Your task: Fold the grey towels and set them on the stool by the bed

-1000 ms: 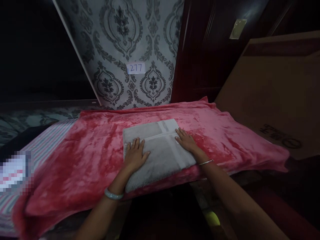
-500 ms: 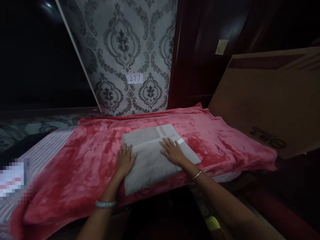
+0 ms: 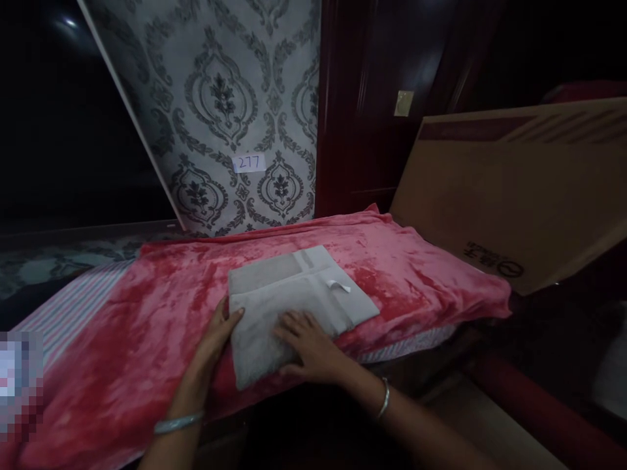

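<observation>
A folded grey towel (image 3: 304,287) lies on a red plush blanket (image 3: 161,320) spread over a surface. My left hand (image 3: 218,333) rests at the towel's left edge, fingers stretched out, thumb on the towel. My right hand (image 3: 308,346) lies flat on the towel's near part, fingers spread. A small white tag (image 3: 339,285) sticks up from the towel's top. Each wrist wears a bangle.
A large cardboard box (image 3: 509,196) leans at the right behind the blanket. Patterned wallpaper with a label reading 277 (image 3: 249,162) stands behind, beside a dark red door (image 3: 382,117). Striped cloth (image 3: 73,307) shows under the blanket at the left.
Both hands have slid toward me along the towel: the left from its top to its left edge, the right from the far right corner to the near middle. The view has shifted right.
</observation>
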Demonstrator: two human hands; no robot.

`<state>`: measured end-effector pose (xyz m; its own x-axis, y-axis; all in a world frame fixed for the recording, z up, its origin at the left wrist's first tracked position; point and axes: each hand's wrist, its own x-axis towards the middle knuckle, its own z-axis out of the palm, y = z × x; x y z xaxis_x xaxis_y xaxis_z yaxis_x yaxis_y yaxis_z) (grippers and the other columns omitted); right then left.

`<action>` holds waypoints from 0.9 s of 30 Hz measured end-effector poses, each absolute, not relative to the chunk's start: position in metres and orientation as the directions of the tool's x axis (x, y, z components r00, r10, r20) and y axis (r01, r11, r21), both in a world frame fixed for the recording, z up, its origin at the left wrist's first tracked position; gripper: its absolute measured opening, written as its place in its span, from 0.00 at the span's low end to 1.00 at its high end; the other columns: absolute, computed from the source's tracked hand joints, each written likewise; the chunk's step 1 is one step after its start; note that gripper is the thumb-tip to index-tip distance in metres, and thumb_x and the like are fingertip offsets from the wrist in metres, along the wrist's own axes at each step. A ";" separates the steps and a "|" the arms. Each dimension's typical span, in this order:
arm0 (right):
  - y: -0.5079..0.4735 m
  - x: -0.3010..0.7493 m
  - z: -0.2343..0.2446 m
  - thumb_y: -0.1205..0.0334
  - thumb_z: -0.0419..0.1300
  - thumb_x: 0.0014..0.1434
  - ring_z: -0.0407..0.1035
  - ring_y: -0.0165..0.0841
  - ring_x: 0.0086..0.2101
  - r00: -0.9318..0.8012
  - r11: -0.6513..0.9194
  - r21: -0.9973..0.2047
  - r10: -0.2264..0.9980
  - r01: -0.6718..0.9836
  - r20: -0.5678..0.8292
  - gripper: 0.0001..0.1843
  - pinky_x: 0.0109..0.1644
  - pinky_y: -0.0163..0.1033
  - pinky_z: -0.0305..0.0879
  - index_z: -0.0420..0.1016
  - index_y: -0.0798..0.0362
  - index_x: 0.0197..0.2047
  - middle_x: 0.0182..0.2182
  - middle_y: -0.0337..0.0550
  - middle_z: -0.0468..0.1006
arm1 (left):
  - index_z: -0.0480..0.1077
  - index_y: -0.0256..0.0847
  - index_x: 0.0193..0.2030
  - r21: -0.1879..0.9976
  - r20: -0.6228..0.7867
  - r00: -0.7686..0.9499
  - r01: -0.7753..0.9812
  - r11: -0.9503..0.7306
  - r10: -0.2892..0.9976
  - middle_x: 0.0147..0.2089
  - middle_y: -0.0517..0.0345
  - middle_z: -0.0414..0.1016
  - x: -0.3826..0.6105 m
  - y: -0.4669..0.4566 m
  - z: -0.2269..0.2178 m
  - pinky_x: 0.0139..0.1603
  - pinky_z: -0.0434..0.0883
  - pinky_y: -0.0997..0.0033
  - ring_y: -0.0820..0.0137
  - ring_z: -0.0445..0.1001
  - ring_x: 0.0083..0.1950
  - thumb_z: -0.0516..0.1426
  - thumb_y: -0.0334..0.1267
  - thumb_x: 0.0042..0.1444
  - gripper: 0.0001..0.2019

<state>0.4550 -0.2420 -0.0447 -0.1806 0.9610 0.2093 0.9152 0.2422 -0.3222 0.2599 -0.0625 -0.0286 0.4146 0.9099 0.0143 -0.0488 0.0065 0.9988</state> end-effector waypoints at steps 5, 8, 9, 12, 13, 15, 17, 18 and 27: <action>-0.244 0.428 -0.049 0.62 0.68 0.57 0.40 0.47 0.72 -0.127 0.196 -0.288 0.962 0.937 0.240 0.51 0.74 0.59 0.35 0.47 0.46 0.77 0.74 0.53 0.48 | 0.64 0.44 0.69 0.982 -0.077 0.362 -0.134 0.133 0.929 0.59 0.46 0.78 0.270 -0.068 -0.015 0.50 0.78 0.63 0.55 0.80 0.54 0.70 0.39 0.42 0.44; -0.236 0.424 -0.048 0.64 0.69 0.54 0.44 0.49 0.71 -0.072 0.147 -0.306 0.967 0.941 0.242 0.51 0.73 0.60 0.40 0.50 0.48 0.76 0.73 0.55 0.51 | 0.55 0.48 0.75 0.974 -0.149 0.308 -0.118 0.193 0.940 0.61 0.47 0.76 0.270 -0.067 -0.012 0.48 0.78 0.64 0.57 0.80 0.52 0.68 0.37 0.46 0.49; -0.233 0.424 -0.048 0.65 0.68 0.54 0.45 0.49 0.71 -0.065 0.142 -0.314 0.968 0.939 0.244 0.49 0.73 0.60 0.42 0.53 0.48 0.75 0.73 0.54 0.53 | 0.53 0.49 0.75 0.973 -0.157 0.319 -0.112 0.201 0.935 0.61 0.46 0.77 0.269 -0.066 -0.012 0.47 0.78 0.64 0.58 0.81 0.52 0.68 0.38 0.46 0.50; -0.227 0.425 -0.042 0.72 0.60 0.56 0.53 0.46 0.69 -0.042 0.134 -0.362 0.967 0.923 0.251 0.39 0.72 0.56 0.48 0.63 0.47 0.71 0.69 0.50 0.64 | 0.55 0.47 0.75 0.976 -0.130 0.389 -0.111 0.186 0.912 0.58 0.46 0.79 0.259 -0.063 -0.017 0.48 0.78 0.63 0.56 0.81 0.52 0.69 0.43 0.44 0.50; -0.226 0.427 -0.038 0.74 0.57 0.55 0.56 0.43 0.67 -0.036 0.136 -0.389 0.966 0.911 0.256 0.38 0.71 0.54 0.51 0.66 0.47 0.69 0.67 0.48 0.67 | 0.57 0.45 0.74 0.979 -0.118 0.421 -0.102 0.176 0.899 0.56 0.45 0.80 0.254 -0.062 -0.019 0.48 0.77 0.61 0.55 0.81 0.52 0.69 0.45 0.44 0.49; -0.224 0.432 -0.029 0.76 0.54 0.52 0.62 0.40 0.64 -0.020 0.146 -0.456 0.963 0.878 0.270 0.40 0.68 0.48 0.58 0.68 0.47 0.68 0.64 0.45 0.71 | 0.58 0.43 0.73 0.991 -0.079 0.493 -0.057 0.122 0.867 0.55 0.45 0.80 0.246 -0.058 -0.024 0.51 0.77 0.57 0.54 0.80 0.53 0.66 0.46 0.46 0.47; -0.223 0.437 -0.018 0.76 0.52 0.50 0.67 0.38 0.61 -0.006 0.160 -0.515 0.958 0.842 0.288 0.41 0.65 0.45 0.62 0.69 0.48 0.67 0.62 0.44 0.74 | 0.61 0.42 0.71 0.998 0.033 0.546 0.034 -0.061 0.837 0.57 0.45 0.78 0.240 -0.054 -0.030 0.57 0.74 0.54 0.54 0.78 0.56 0.63 0.44 0.48 0.41; -0.223 0.439 -0.013 0.76 0.52 0.49 0.68 0.38 0.60 0.003 0.163 -0.537 0.956 0.827 0.294 0.41 0.64 0.45 0.63 0.70 0.49 0.67 0.61 0.45 0.74 | 0.64 0.42 0.70 0.974 0.119 0.559 0.094 -0.205 0.821 0.58 0.45 0.77 0.239 -0.052 -0.032 0.60 0.72 0.53 0.54 0.76 0.58 0.61 0.42 0.48 0.38; -0.224 0.451 0.007 0.73 0.53 0.48 0.71 0.40 0.58 0.090 0.163 -0.704 0.947 0.691 0.307 0.38 0.63 0.46 0.66 0.75 0.48 0.62 0.57 0.42 0.78 | 0.73 0.39 0.57 0.296 0.626 0.601 0.407 -0.864 0.497 0.61 0.38 0.70 0.258 -0.028 -0.038 0.63 0.67 0.45 0.49 0.69 0.63 0.57 0.37 0.54 0.22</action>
